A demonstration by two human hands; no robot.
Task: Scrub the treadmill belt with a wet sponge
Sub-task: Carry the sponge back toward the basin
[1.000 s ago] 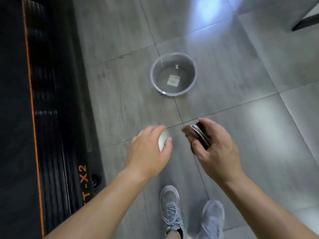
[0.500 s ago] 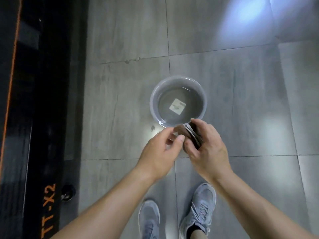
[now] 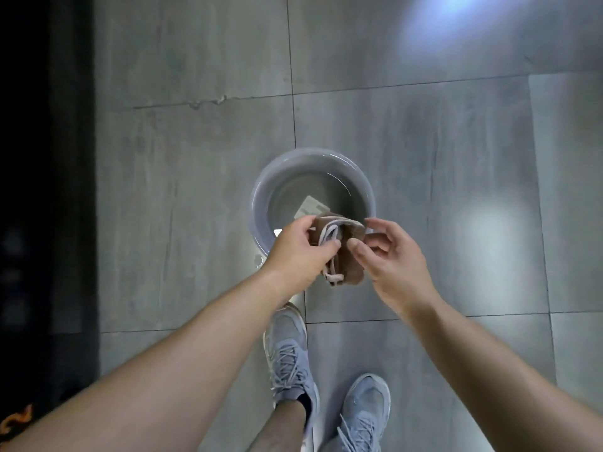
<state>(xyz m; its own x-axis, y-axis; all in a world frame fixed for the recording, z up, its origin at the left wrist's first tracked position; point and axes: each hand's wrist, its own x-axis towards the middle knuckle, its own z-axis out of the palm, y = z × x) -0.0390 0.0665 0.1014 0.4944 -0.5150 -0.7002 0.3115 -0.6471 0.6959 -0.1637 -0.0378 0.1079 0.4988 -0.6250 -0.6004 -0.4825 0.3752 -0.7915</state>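
A brown sponge (image 3: 347, 256) with white stripes hangs over the near rim of a grey basin (image 3: 261, 190) that holds water. My left hand (image 3: 298, 252) grips the sponge's left side, fingers curled round it. From the right, my right hand (image 3: 394, 262) meets it, thumb and forefinger pinching its right edge. The dark treadmill (image 3: 45, 190) runs down the left edge of the view, and its belt cannot be made out.
Grey floor tiles (image 3: 456, 158) surround the basin, with bright light reflections at the upper right. My two grey shoes (image 3: 290, 360) stand just behind the basin. A white label lies on the basin's bottom.
I have stepped up to the basin, which now lies right under my hands. The sponge, held by my right hand alone before, is now gripped by my left hand too and partly unfolded.
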